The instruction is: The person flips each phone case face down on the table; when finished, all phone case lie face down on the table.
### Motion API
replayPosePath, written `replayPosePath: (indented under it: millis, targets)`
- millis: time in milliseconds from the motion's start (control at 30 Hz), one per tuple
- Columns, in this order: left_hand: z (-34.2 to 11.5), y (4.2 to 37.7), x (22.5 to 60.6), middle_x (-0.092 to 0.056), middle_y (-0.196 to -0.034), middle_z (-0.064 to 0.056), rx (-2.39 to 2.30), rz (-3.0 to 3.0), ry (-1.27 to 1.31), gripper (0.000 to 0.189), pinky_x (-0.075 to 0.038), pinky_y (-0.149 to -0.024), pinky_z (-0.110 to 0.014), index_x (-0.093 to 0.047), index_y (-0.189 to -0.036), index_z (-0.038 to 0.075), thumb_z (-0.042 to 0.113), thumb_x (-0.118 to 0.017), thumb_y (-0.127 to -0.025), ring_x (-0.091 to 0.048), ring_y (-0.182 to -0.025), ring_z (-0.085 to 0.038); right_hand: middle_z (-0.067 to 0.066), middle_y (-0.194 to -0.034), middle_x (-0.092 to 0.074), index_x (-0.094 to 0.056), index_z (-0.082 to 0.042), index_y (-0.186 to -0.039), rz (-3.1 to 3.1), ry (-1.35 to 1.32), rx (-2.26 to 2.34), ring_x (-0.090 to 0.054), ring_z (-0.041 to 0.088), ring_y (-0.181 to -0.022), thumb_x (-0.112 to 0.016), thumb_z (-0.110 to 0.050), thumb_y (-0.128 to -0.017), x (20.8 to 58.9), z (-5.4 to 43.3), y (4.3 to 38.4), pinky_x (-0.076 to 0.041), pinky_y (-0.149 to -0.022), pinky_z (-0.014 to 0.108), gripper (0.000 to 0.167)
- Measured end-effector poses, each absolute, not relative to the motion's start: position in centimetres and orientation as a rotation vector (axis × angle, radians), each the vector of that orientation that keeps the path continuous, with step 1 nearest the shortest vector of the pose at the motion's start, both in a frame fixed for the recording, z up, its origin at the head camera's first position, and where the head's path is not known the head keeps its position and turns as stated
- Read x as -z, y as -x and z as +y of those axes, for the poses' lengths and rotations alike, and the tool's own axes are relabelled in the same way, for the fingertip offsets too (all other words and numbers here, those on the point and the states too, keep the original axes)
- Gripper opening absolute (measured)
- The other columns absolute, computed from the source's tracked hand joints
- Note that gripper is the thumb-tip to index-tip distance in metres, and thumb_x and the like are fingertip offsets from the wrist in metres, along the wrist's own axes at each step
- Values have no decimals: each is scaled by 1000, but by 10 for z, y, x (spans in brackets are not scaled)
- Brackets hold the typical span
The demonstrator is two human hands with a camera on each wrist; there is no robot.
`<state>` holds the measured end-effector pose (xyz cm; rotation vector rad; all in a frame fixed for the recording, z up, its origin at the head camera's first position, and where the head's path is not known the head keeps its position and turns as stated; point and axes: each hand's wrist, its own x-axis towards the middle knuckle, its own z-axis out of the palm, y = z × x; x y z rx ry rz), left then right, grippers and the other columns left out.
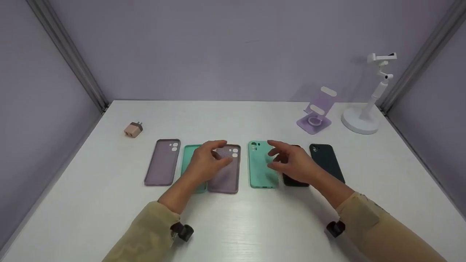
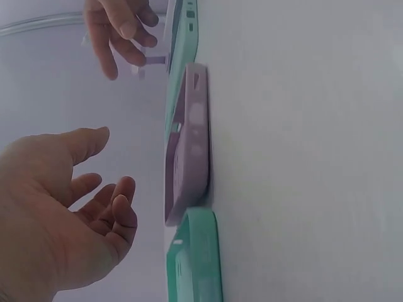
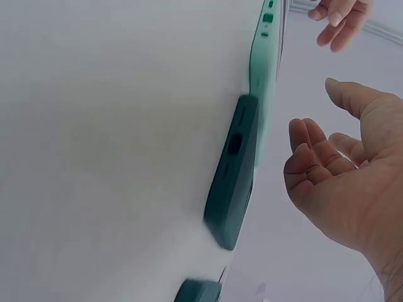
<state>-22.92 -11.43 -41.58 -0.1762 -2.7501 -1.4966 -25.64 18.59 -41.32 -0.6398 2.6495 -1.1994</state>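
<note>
Several phone cases lie in a row on the white table. My left hand (image 1: 206, 162) hovers over a mint green case (image 1: 188, 160) and a mauve case (image 1: 225, 178), its fingers loosely bent with nothing between them. Another mauve case (image 1: 162, 163) lies at the far left, inner side up. My right hand (image 1: 294, 163) is above a dark case (image 1: 295, 182), which it partly hides, and beside a second mint case (image 1: 260, 167) lying back side up. Its fingers are also loosely bent, holding nothing. A dark green case (image 1: 327, 160) ends the row on the right. Both wrist views show gaps between hands and cases.
A pink plug adapter (image 1: 133, 129) sits at the back left. At the back right are a purple phone stand (image 1: 320, 105) and a white stand with a round base (image 1: 360, 121). Grey-lilac panels (image 1: 218, 51) enclose the table (image 1: 233, 233) at the back and sides.
</note>
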Motion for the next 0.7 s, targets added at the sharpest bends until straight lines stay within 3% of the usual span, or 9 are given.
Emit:
replayPosePath:
  millis: [233, 533, 700]
  targets:
    - [-138, 237, 420, -61, -148, -6, 1481, -2800, 182, 59, -53, -80, -36, -61, -150, 11, 19, -82, -95, -63, -100, -21, 5, -121, -74, -50, -13, -159, 2658, 729, 1197, -68, 20, -107, -78, -23, -98, 413, 151, 253, -54, -90, 42, 68]
    - [-144, 250, 431, -60, -150, -8, 1400, -2924, 170, 63, -53, -98, -44, -60, -151, 12, 25, -84, -94, -63, -115, -27, 1, -118, -72, -51, -14, -159, 2618, 597, 1124, -69, 20, -105, -81, -25, -97, 417, 116, 259, -57, -94, 41, 69]
    - [-143, 253, 432, -62, -147, -9, 1347, -2967, 177, 64, -52, -96, -43, -60, -151, 11, 26, -84, -93, -62, -111, -25, 0, -116, -71, -51, -18, -159, 2639, 554, 1023, -68, 18, -101, -82, -26, -96, 422, 103, 262, -58, -92, 38, 70]
